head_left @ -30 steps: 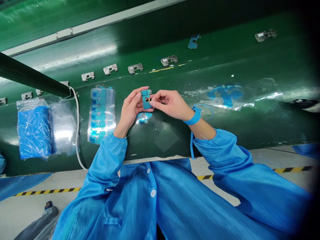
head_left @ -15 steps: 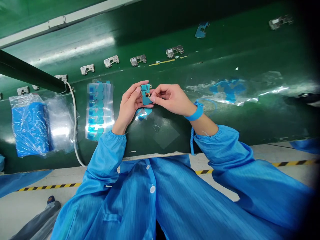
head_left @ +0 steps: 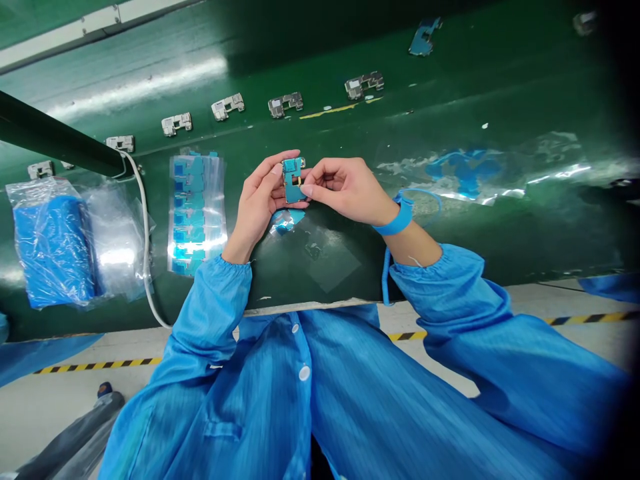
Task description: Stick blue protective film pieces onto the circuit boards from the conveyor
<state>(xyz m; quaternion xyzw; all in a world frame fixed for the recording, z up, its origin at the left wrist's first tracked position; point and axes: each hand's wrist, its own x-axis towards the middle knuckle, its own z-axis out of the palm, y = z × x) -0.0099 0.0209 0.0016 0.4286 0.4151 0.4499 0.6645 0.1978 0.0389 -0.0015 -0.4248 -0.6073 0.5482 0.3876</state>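
Note:
My left hand (head_left: pixel 259 200) grips a small circuit board (head_left: pixel 293 181) faced with blue film, thumb on its left edge and fingers behind it. At the board's right edge, the thumb and fingers of my right hand (head_left: pixel 345 190) are pinched together and touch it; whether they also hold a bit of film is hidden. A blue wrist strap (head_left: pixel 397 219) with a coiled cord circles my right wrist. Just below the board lies a crumpled piece of blue film (head_left: pixel 287 220) on the green work surface. A clear sheet with blue film stickers (head_left: pixel 189 217) lies left of my left hand.
Several metal-shielded circuit boards (head_left: pixel 285 105) lie in a row beyond my hands, with a blue-faced board (head_left: pixel 425 37) farther right. At left are a wrapped blue pack (head_left: pixel 55 253), a white cable (head_left: pixel 145 233) and a dark post (head_left: pixel 60 137). Blue film scraps (head_left: pixel 465 173) lie at right.
The view has shifted slightly. The row of boards beyond my hands has moved a little to the right past the yellow mark. Both hands keep nearly the same hold.

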